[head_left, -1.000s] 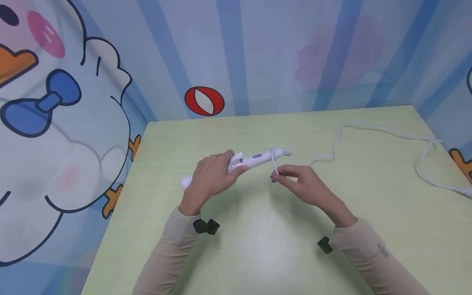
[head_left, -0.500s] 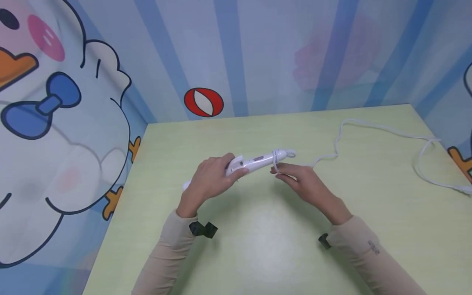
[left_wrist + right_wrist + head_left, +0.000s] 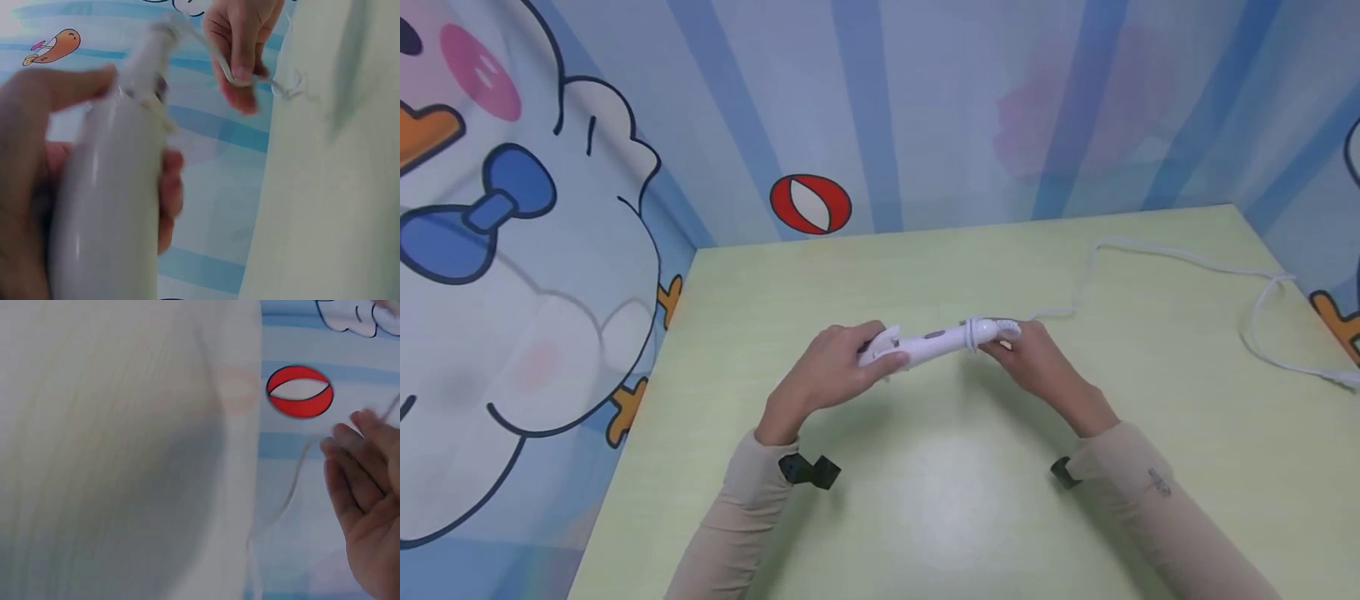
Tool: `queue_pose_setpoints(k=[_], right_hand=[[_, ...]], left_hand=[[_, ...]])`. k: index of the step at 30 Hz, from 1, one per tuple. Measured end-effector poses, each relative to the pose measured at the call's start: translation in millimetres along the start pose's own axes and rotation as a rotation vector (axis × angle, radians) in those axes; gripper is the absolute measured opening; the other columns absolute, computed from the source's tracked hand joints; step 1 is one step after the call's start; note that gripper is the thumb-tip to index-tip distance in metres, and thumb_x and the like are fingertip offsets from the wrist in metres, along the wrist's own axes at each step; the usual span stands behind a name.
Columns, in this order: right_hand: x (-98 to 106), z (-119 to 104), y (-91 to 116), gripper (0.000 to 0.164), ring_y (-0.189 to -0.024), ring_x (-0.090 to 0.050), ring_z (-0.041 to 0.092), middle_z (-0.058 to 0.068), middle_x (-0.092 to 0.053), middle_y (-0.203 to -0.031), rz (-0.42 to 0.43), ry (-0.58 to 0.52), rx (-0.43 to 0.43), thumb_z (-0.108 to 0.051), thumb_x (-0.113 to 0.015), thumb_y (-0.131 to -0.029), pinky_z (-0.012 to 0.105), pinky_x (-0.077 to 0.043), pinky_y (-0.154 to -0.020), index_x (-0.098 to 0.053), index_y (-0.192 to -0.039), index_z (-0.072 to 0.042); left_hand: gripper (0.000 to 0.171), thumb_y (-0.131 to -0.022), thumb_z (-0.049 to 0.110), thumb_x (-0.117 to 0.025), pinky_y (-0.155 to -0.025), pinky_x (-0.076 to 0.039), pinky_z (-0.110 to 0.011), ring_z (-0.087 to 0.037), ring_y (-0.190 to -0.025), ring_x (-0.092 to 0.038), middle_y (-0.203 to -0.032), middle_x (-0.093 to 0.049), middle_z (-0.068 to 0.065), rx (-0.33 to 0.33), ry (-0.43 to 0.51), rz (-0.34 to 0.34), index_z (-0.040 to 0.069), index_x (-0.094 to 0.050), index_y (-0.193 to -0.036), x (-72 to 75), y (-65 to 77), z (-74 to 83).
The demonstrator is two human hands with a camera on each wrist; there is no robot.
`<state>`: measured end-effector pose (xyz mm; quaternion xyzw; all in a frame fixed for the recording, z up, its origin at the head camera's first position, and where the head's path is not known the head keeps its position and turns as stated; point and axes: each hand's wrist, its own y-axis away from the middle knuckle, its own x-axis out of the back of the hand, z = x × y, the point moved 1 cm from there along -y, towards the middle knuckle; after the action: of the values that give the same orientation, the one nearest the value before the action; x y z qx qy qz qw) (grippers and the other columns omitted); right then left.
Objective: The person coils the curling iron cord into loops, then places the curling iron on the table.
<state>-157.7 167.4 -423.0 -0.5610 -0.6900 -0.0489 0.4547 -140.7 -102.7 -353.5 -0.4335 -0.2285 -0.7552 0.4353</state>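
White wand (image 3: 951,341) above the tabletop (image 3: 925,517): the fingers of my left hand (image 3: 838,367) curl round it. By its tail end, my right hand (image 3: 1037,367) pinches the cord (image 3: 1176,252), partly wound on; the length trailing beyond looks left to wind.

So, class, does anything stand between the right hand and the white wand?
Nothing visible blocks it: in the left wrist view, only the cord held by the right hand spans the gap to the white wand.
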Motion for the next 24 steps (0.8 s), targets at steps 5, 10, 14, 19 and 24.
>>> queue_pose_setpoints(k=[5,10,14,19,24], right_hand=[[7,8,-4,0.016,-0.075,-0.065,0.017,0.006,-0.07,-0.089,-0.049,-0.027,0.008,-0.003,-0.061,-0.086,0.031,-0.048,-0.063,-0.07,-0.1,-0.004],[17,3,-16,0.017,-0.097,-0.063,0.018,0.001,-0.069,-0.103,-0.123,-0.116,-0.006,-0.015,-0.058,-0.091,0.038,-0.047,-0.081,-0.069,-0.104,-0.012],[23,-1,-27,0.018,-0.108,-0.059,0.021,0.004,-0.066,-0.111,-0.196,-0.11,-0.004,-0.017,-0.057,-0.092,0.042,-0.044,-0.089,-0.069,-0.105,-0.015],[27,-6,-35,0.019,-0.119,-0.051,0.024,0.008,-0.059,-0.122,-0.281,-0.074,0.03,-0.019,-0.055,-0.093,0.045,-0.04,-0.093,-0.066,-0.109,-0.016],[37,-8,-41,0.017,-0.119,-0.05,0.024,0.004,-0.063,-0.115,-0.273,-0.023,0.07,-0.017,-0.062,-0.088,0.044,-0.043,-0.089,-0.067,-0.104,-0.018]], left_hand=[[0.032,-0.086,0.053,-0.053,-0.053,-0.039,-0.026,-0.008,-0.058,-0.049,-0.067,-0.053,0.008,-0.078,-0.005,-0.092,0.021,-0.056,-0.091,1.0,0.6,5.3],[0.029,-0.086,0.052,-0.054,-0.053,-0.04,-0.024,-0.005,-0.056,-0.05,-0.066,-0.053,0.011,-0.156,-0.009,-0.14,0.023,-0.055,-0.089,1.7,0.2,8.7],[0.028,-0.086,0.051,-0.054,-0.054,-0.042,-0.023,-0.004,-0.056,-0.051,-0.066,-0.053,0.011,-0.179,-0.011,-0.177,0.023,-0.055,-0.088,3.5,0.6,10.5],[0.029,-0.086,0.052,-0.054,-0.054,-0.042,-0.023,-0.004,-0.055,-0.051,-0.064,-0.053,0.011,-0.161,-0.055,-0.207,0.023,-0.054,-0.086,6.9,4.1,12.8],[0.036,-0.085,0.057,-0.051,-0.054,-0.041,-0.024,-0.005,-0.056,-0.051,-0.065,-0.053,0.01,-0.09,-0.165,-0.236,0.022,-0.055,-0.089,4.9,5.3,14.1]])
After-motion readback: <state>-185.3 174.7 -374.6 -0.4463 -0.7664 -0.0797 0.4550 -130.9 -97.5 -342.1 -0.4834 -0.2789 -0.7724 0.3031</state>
